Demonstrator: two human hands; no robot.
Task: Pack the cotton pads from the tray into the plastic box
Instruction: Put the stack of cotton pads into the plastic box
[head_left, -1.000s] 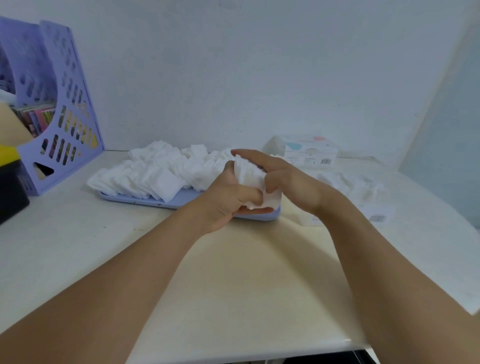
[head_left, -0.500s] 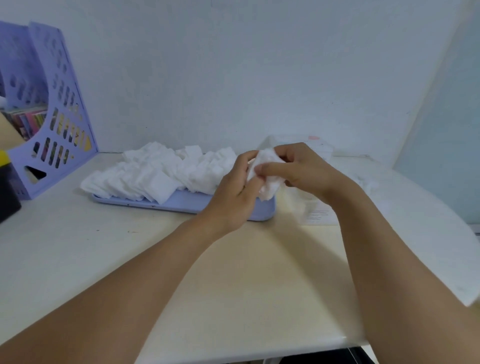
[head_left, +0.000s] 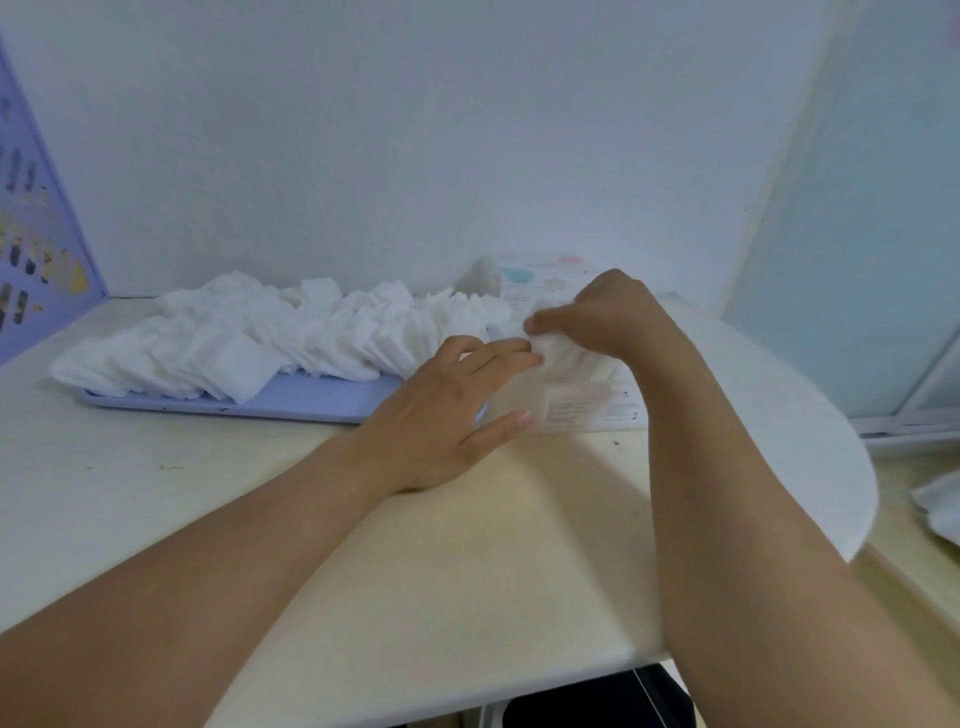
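Observation:
A lilac tray (head_left: 306, 399) lies on the table, heaped with several white square cotton pads (head_left: 234, 338). Just right of it stands a clear plastic box (head_left: 589, 402) with a printed label on its front. My right hand (head_left: 610, 317) holds a small stack of cotton pads (head_left: 563, 353) at the top of the box, fingers curled over it. My left hand (head_left: 452, 410) is spread with straight fingers: the fingertips touch the stack's left side and the thumb lies against the box front. The inside of the box is hidden by my hands.
A lilac file rack (head_left: 36, 244) stands at the far left edge. The box's lid (head_left: 540, 275), printed with pink and blue shapes, leans by the wall behind my hands. The table's rounded edge (head_left: 852, 467) curves away at the right; something white (head_left: 935, 506) lies beyond it.
Both hands carried the pad stack from above the tray's right end rightward to the plastic box. My left hand let go of the stack and spread its fingers. The camera turned right.

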